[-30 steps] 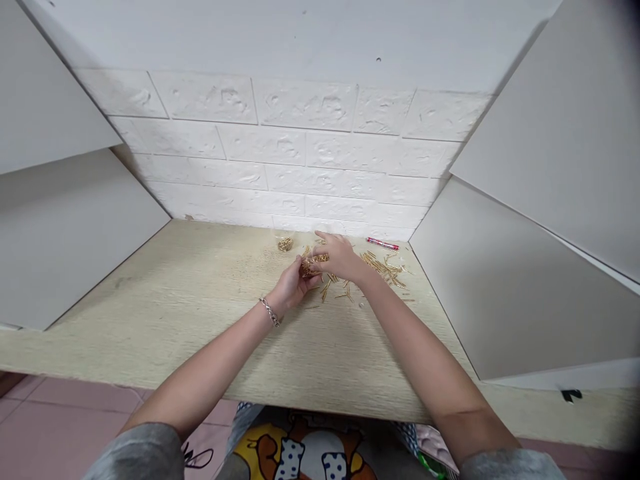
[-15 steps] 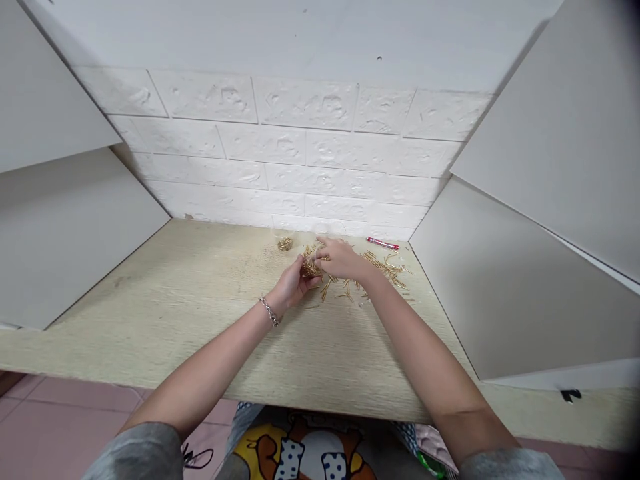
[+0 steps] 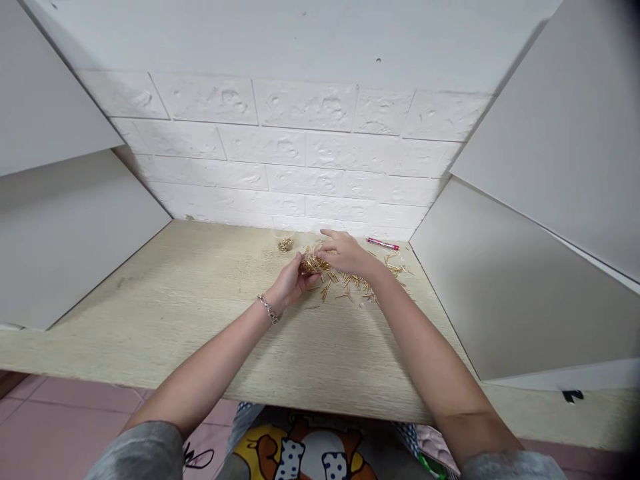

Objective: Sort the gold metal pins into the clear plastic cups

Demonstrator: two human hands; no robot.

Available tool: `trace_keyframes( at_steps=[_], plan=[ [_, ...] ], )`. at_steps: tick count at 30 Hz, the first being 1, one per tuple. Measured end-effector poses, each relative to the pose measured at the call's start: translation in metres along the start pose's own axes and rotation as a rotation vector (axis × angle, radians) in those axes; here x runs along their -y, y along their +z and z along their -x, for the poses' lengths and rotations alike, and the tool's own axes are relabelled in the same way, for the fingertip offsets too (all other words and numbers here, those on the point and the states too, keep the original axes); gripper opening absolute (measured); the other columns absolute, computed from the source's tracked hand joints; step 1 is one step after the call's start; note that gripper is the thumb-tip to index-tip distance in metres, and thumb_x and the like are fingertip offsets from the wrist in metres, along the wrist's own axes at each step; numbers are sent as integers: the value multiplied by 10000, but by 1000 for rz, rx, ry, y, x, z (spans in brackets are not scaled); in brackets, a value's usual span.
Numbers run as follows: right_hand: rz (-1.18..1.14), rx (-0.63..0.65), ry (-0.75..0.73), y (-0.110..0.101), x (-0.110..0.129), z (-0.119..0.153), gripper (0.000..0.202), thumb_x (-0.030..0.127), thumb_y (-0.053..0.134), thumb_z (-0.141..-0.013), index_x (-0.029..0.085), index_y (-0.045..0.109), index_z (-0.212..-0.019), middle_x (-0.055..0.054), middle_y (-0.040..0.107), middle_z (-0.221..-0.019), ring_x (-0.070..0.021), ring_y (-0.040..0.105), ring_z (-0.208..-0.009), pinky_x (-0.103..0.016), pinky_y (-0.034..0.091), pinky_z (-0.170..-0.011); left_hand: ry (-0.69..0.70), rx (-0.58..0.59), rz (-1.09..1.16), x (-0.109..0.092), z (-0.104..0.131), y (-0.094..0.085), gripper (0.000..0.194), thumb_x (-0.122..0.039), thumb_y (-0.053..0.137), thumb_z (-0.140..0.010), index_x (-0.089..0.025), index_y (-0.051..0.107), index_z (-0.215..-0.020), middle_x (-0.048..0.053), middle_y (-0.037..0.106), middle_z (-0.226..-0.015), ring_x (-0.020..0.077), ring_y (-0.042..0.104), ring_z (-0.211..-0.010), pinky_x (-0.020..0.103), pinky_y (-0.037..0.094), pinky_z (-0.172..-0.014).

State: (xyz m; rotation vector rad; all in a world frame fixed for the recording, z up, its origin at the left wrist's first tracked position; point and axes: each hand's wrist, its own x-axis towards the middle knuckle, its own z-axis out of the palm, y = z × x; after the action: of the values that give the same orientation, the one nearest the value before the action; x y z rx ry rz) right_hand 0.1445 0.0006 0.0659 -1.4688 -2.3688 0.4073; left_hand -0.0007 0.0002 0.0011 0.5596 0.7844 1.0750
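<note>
My left hand (image 3: 295,279) is wrapped round the side of a see-through container (image 3: 306,264) that looks filled with thin gold sticks. Over its right side hovers my right hand (image 3: 346,255), palm down. Some of its fingers bend in at the container's mouth, while another stretches out toward the wall; whatever lies between the bent fingertips is too small to make out. Many loose gold sticks (image 3: 345,293) lie scattered on the table beneath and to the right of my hands.
A second clear container (image 3: 285,245) with small gold pieces stands near the wall, left of my hands. At the back right lies a pink-red pen-like stick (image 3: 383,244). White panels (image 3: 540,280) flank the wooden tabletop (image 3: 190,287), and a white brick-pattern wall (image 3: 285,147) closes the back.
My right hand has shifted slightly right, and its forearm now covers more of the loose gold sticks. The left hand keeps its hold on the container, almost unmoved.
</note>
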Motion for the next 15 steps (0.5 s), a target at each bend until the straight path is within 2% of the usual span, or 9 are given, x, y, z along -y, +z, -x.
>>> trace_keyframes(
  at_steps=[4, 6, 9, 13, 15],
  plan=[
    [-29, 93, -6, -1, 4, 2, 299, 400, 423, -845, 238, 674, -857, -53, 353, -1382, -275, 266, -1279, -490, 235, -1004, 6, 18, 8, -1, -2, -2, 268, -284, 382, -888, -118, 589, -920, 72, 638, -811, 102, 588, -653, 192, 504, -558],
    [-34, 62, -12, -3, 4, 3, 304, 395, 415, -848, 236, 673, -864, -47, 355, -1381, -266, 270, -1278, -475, 234, -1011, 7, 15, 17, -1, -2, -3, 265, -280, 388, -886, -115, 591, -925, 74, 639, -814, 107, 594, -658, 198, 506, -561],
    [-3, 7, -13, -4, 2, 3, 278, 308, 410, -839, 238, 679, -840, -17, 349, -1385, -257, 268, -1278, -468, 215, -1027, 14, 2, 33, -2, -3, -3, 260, -276, 399, -883, -110, 589, -950, 78, 640, -847, 119, 606, -689, 210, 514, -575],
    [-2, 124, 10, -1, -2, 2, 305, 194, 400, -791, 266, 673, -906, 2, 323, -1400, -277, 241, -1292, -506, 196, -1030, 3, 24, 13, -2, -2, -3, 271, -290, 397, -882, -111, 591, -940, 77, 637, -874, 118, 602, -690, 209, 513, -553],
    [-17, 126, 11, 1, -2, 1, 327, 183, 384, -789, 269, 669, -923, 2, 321, -1401, -283, 237, -1294, -522, 192, -1028, -7, 39, 2, -2, -2, -3, 269, -291, 397, -882, -113, 594, -927, 75, 635, -871, 112, 595, -680, 202, 509, -542]
  ],
)
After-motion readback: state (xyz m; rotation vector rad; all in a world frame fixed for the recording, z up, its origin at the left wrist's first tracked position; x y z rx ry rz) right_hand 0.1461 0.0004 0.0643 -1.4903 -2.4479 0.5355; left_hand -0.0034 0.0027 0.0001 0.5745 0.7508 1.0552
